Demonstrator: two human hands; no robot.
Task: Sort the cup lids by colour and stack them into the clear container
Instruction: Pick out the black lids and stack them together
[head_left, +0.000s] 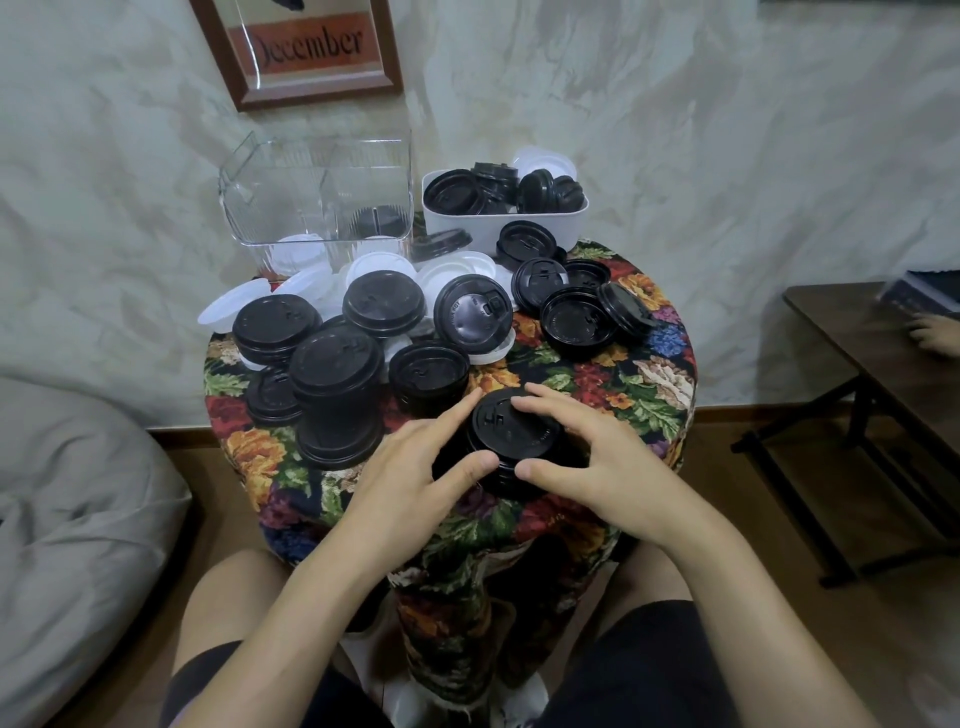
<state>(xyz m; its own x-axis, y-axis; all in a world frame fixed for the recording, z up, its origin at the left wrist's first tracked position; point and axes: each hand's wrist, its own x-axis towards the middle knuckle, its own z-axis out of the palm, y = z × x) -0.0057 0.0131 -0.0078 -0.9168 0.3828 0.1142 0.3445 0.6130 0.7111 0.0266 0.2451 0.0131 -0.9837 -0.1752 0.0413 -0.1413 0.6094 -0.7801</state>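
Both hands meet on a short stack of black lids (511, 441) at the near edge of the small round table (597, 379). My left hand (415, 467) grips its left side, thumb at the front rim and index finger along the back. My right hand (587, 457) grips its right side, fingers curled over the top. A taller black stack (335, 389) stands to the left, with loose black lids (472, 312) and white lids (452, 270) spread behind. The clear container (317, 192) at the back left holds a few white and black lids.
A white tub (519, 218) full of black lids sits at the back right of the table. A flowered cloth covers the table. A grey cushion (78, 519) lies at left. A dark side table (883, 364) with another person's hand (935, 335) stands at right.
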